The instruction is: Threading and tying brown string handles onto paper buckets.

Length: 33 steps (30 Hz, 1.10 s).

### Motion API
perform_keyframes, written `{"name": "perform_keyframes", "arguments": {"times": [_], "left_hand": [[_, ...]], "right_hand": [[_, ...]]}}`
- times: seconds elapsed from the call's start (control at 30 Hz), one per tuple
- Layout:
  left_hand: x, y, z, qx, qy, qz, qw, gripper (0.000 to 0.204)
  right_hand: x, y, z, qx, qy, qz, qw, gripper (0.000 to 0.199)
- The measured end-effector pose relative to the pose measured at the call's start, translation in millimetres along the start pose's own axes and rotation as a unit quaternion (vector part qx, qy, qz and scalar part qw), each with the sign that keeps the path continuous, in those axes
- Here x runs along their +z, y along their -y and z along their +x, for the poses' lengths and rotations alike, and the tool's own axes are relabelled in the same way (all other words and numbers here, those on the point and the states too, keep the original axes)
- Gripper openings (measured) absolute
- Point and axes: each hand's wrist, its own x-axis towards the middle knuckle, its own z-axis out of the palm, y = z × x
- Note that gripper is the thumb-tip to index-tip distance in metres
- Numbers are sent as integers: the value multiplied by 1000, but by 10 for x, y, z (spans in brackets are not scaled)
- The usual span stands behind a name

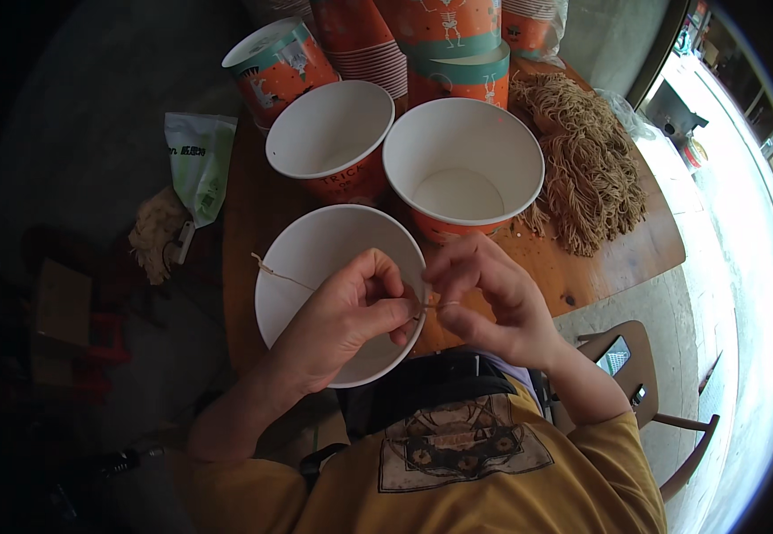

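Observation:
Both my hands work at the right rim of a white-lined paper bucket [297, 233], the nearest one on the table. My left hand [351, 307] reaches over its mouth, closed in a pinch on a thin tan cord [284, 278]. One end of the cord sticks out left of that hand, across the inside of the bucket. Just right of the rim, my right hand [498, 307] pinches a short stretch of the cord between thumb and fingers. Whether the cord passes through the bucket wall is hidden by my fingers.
Two more open buckets, a left one [329, 133] and a right one [467, 178], stand behind on the wooden table [600, 276]. Orange stacked buckets [449, 40] rise at the back. A heap of tan cords [582, 169] lies right. A chair [640, 365] holds a phone [613, 356].

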Motion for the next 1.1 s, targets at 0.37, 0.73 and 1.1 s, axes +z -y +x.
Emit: {"name": "perform_keyframes", "arguments": {"times": [0.37,0.73,1.1], "left_hand": [[62,39,-53,36,-15,99,994,17],[106,157,-80,250,-89,329,906,18],[101,84,-56,382,-91,501,771,28]], "right_hand": [[-22,-143,48,-1,-2,155,988,9],[8,166,72,-8,16,-225,974,17],[113,140,56,15,-22,-214,976,14]]}}
